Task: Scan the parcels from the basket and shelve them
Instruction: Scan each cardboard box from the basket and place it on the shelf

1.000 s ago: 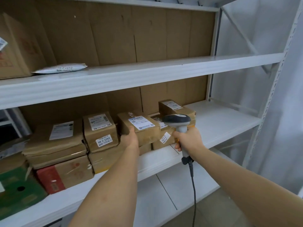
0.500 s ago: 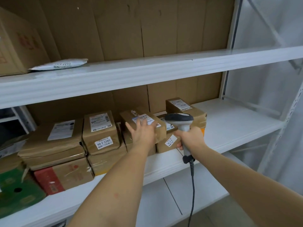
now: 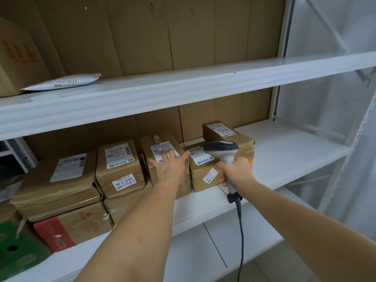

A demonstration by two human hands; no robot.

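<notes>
Head view: my left hand point(image 3: 172, 166) lies flat, fingers spread, on the labelled parcel point(image 3: 162, 157) on the middle shelf point(image 3: 295, 151); my right hand point(image 3: 236, 171) grips the barcode scanner point(image 3: 222, 151). Pushing harder could skew the parcel, and the scanner's cable point(image 3: 241, 231) may snag the shelf edge.
</notes>
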